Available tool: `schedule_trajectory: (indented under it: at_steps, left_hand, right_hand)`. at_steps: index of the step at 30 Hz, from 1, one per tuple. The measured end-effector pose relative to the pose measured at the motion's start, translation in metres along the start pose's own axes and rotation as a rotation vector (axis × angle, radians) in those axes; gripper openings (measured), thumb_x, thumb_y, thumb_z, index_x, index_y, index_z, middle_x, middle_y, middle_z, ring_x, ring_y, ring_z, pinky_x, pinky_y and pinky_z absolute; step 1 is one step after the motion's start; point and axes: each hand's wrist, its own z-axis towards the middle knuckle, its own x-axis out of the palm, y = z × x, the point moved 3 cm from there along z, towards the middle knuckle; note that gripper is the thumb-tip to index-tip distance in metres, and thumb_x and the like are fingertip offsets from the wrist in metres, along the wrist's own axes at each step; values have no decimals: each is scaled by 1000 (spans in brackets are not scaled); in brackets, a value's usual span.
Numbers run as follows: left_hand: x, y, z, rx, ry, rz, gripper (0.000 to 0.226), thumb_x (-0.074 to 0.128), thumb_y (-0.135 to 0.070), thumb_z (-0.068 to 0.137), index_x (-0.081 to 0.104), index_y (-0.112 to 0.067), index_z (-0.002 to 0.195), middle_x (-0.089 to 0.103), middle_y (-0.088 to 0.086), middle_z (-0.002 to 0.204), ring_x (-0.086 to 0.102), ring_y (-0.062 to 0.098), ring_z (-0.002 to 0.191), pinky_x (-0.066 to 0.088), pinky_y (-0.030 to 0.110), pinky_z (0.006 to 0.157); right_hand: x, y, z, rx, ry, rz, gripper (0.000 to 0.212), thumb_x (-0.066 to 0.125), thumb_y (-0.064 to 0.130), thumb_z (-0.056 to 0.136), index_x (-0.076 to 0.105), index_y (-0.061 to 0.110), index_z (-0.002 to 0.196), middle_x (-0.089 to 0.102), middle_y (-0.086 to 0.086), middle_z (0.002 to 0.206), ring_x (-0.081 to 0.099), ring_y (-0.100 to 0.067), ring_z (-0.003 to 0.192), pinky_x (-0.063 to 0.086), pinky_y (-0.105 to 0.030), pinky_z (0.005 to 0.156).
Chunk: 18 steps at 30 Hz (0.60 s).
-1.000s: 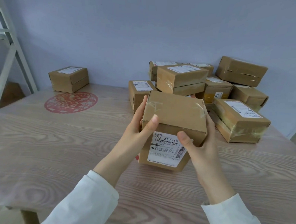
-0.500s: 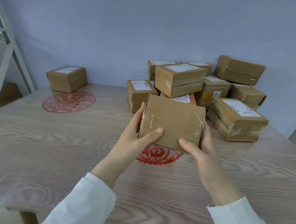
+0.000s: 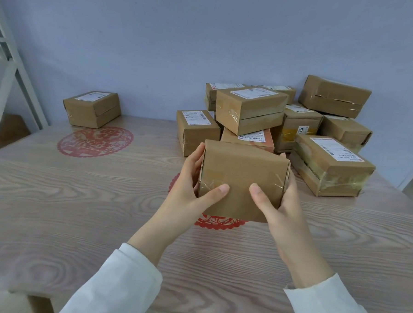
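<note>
I hold a taped brown cardboard parcel [image 3: 241,172] above the wooden table [image 3: 66,208], over a red paper-cut circle [image 3: 218,222]. My left hand [image 3: 191,191] grips its left side, thumb on the near face. My right hand [image 3: 277,203] grips the right side, thumb on the same face. The face turned to me is plain cardboard with clear tape; its label is out of sight.
A pile of several similar parcels [image 3: 251,108] sits at the back right against the wall, the nearest one [image 3: 329,165] right of my hands. A lone parcel [image 3: 93,108] stands back left behind a second red circle [image 3: 95,141]. A white shelf frame [image 3: 11,74] rises at far left.
I have turned the parcel over in both hands: the labelled face seen a second ago has rolled out of sight and a plain taped face now faces me. The parcel sits slightly lower.
</note>
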Motion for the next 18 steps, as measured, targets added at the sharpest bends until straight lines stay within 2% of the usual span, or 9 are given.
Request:
schedule_trajectory:
  at_steps: [2,5,8,10,13,18]
  left_hand:
    - [1,2,0,-16,-21,-14,101,78,-47,69,19,-35,150,49,-10,141,54,4,122,51,27,96]
    - [1,0,-2,-7,-68,-30,95,77,-44,71,24,-31,149,54,-12,134,58,0,113,53,20,88]
    - [4,-3,-5,8,-33,-26,94,70,-32,69,22,-32,149,52,-12,135,57,0,114,53,23,90]
    - [4,-4,-5,24,-18,-22,92,70,-30,71,20,-35,148,50,-13,138,56,0,117,53,24,90]
    - [4,-6,-5,44,-9,-12,84,74,-39,78,22,-44,143,47,-17,140,51,1,123,51,28,95]
    - [5,-9,-2,-31,-8,-156,61,58,-65,70,35,-58,126,49,-28,134,46,-1,128,39,42,110]
  right_hand:
    - [2,4,0,-35,15,-35,81,65,36,69,23,43,138,44,28,128,49,16,110,47,-8,84]
    - [3,6,-3,-60,20,-34,76,66,33,68,27,44,133,42,29,126,49,18,106,47,-7,78]
    - [3,5,-4,-5,-31,80,73,64,36,66,28,52,128,46,28,123,54,19,98,48,-7,72]
    - [3,3,-5,3,-46,101,81,63,38,65,25,46,136,48,25,124,55,19,99,48,-6,72]
    - [4,2,-6,-7,-34,89,86,64,37,66,25,38,143,50,21,129,55,13,106,49,-9,81]
    - [4,0,-8,-40,-43,73,71,70,33,68,33,47,127,48,18,132,54,6,114,48,-16,94]
